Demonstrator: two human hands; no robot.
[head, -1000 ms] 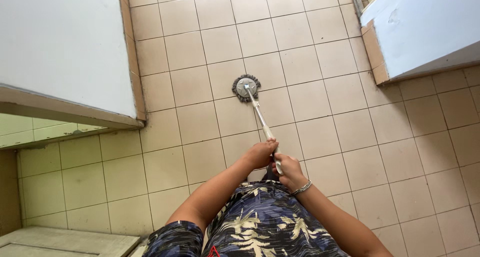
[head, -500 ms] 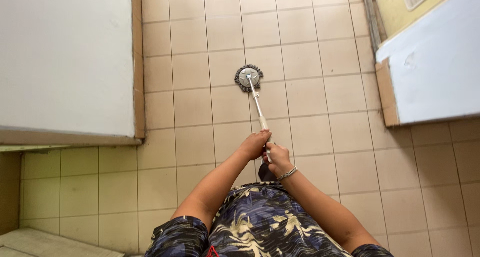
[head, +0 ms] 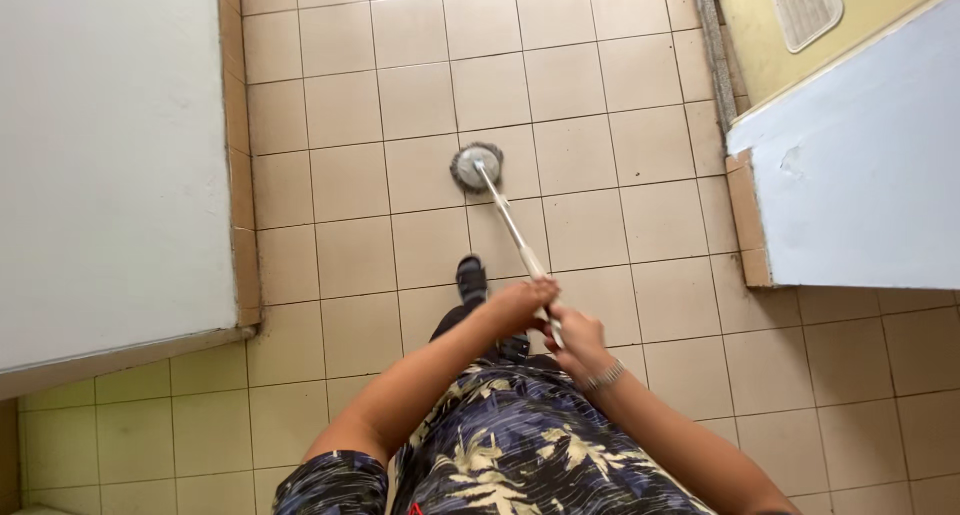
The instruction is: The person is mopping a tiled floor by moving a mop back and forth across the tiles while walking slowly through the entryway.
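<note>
A round grey mop head (head: 476, 166) rests flat on the beige tiled floor (head: 600, 85), with a white pole (head: 510, 225) running back from it towards me. My left hand (head: 520, 303) grips the pole higher along its length. Just behind it, my right hand (head: 578, 337), with a metal bracelet at the wrist, closes around the pole's near end. One dark-shoed foot (head: 471, 276) is stepped forward on the tiles, just left of the pole.
A white wall (head: 110, 155) with a tiled skirting edge runs along the left. A white wall corner (head: 860, 185) juts in at the right, with a yellow wall and a vent grille (head: 805, 7) beyond it. Green-tinted tiles (head: 140, 435) lie at lower left.
The view has shifted forward along the corridor. My foot has stepped into sight beside the pole, and the mop head has slid slightly left. Both hands keep their grip.
</note>
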